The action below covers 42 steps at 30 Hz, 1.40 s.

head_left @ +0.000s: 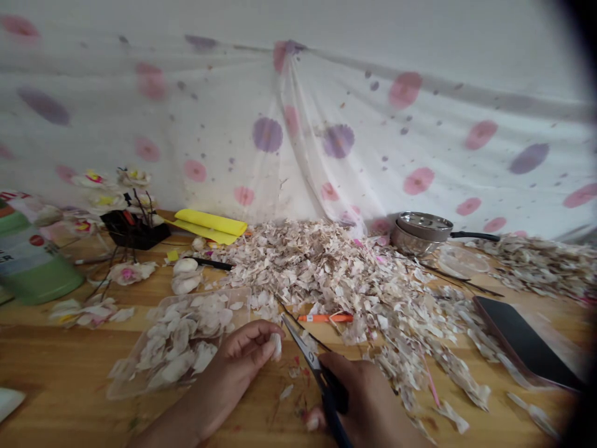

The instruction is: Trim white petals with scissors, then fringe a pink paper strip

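Note:
My left hand (pixel 242 361) pinches a small white petal piece (pixel 277 346) between thumb and fingers, low in the middle of the wooden table (pixel 60 361). My right hand (pixel 368 404) grips black-handled scissors (pixel 312 364), whose blades are parted and point up-left, close beside the petal piece. A clear plastic tray (pixel 140 382) of cut white petals lies just left of my left hand.
A big heap of pale scraps (pixel 336 267) covers the table's middle and right. An orange pen (pixel 326 318), a black phone (pixel 527 342), a steel pot (pixel 420 231), yellow paper (pixel 209 225), a green container (pixel 32 261) and finished flowers (pixel 130 271) lie around.

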Motion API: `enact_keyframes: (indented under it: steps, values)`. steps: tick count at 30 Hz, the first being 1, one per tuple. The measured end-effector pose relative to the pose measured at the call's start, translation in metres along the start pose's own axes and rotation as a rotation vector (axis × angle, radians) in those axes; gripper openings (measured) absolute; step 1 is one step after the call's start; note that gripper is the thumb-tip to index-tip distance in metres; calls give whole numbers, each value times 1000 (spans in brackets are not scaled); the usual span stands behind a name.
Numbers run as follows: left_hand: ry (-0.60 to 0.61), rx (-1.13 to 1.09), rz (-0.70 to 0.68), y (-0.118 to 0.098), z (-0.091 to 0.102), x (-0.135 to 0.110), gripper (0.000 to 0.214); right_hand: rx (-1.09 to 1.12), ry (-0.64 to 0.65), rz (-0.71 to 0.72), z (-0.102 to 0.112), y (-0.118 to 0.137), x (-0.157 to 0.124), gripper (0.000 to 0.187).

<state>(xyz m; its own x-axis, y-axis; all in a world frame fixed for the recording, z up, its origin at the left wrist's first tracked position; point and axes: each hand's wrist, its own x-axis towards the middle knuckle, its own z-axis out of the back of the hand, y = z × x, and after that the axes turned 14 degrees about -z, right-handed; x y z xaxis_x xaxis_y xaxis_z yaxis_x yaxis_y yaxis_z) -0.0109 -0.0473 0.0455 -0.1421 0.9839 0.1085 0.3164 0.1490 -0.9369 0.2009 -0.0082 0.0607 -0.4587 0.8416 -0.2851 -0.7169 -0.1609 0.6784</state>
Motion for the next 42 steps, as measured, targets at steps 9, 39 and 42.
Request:
enact_keyframes:
  steps: [9, 39, 42]
  values:
    - [-60, 3, 4, 6, 5, -5, 33, 27, 32, -6, 3, 5, -6, 35]
    - [-82, -233, -92, 8, 4, -1, 47, -190, -6, 142, -2, 3, -2, 26]
    - [-98, -241, -91, 7, 2, 0, 47, -176, -3, 168, -3, 1, 1, 28]
